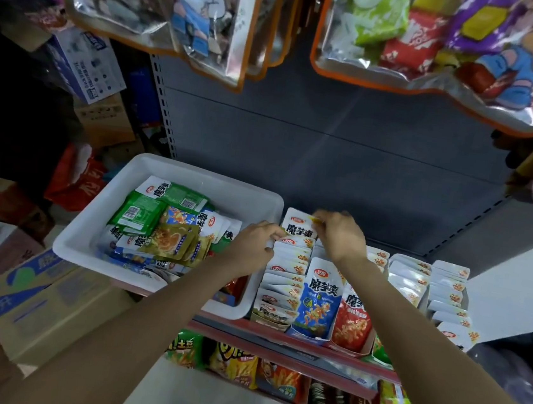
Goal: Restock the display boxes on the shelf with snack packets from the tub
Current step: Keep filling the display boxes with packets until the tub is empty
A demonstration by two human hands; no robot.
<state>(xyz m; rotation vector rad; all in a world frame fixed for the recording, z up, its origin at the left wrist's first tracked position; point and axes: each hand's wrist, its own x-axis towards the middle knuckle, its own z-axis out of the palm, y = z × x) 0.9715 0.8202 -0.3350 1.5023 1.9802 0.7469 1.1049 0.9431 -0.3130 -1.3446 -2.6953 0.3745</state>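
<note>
A white plastic tub [89, 228] sits on the left of the shelf, holding several loose snack packets [169, 227] in green, white and olive. To its right stand display boxes [278, 322] packed with upright white packets. A white packet [297, 227] stands tall at the back of the leftmost box. My left hand [255, 240] pinches its lower left edge. My right hand [341, 235] pinches its top right corner. A blue packet [320, 297] and a red packet [352, 324] front the two boxes to the right.
Large foil snack bags [443, 39] hang overhead at the top. The grey shelf back panel [331, 143] rises behind the boxes. Cardboard cartons [34, 301] are stacked on the floor at left. A lower shelf [272, 372] holds orange and green snack bags.
</note>
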